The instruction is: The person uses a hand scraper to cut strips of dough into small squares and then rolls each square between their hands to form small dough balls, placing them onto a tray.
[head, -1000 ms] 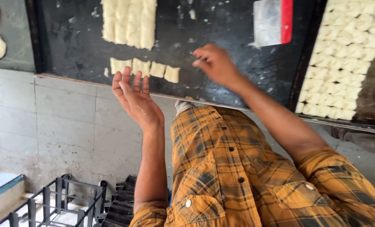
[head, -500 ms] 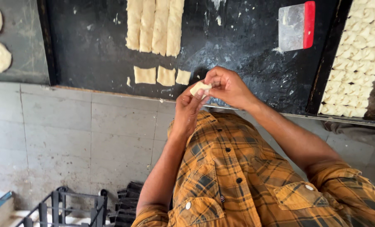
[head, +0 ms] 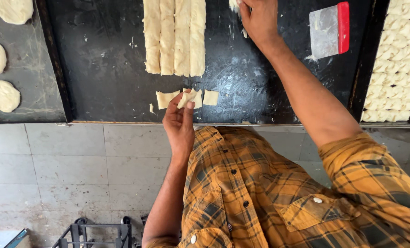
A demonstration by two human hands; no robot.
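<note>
I stand at a black, floury worktop above a grey tiled floor. At the worktop's near edge my left hand pinches a small square piece of pale dough between thumb and fingers, with two more squares beside it. Beyond them lie long dough strips. At the far edge my right hand closes on another dough bit, left of a red-handled scraper.
</note>
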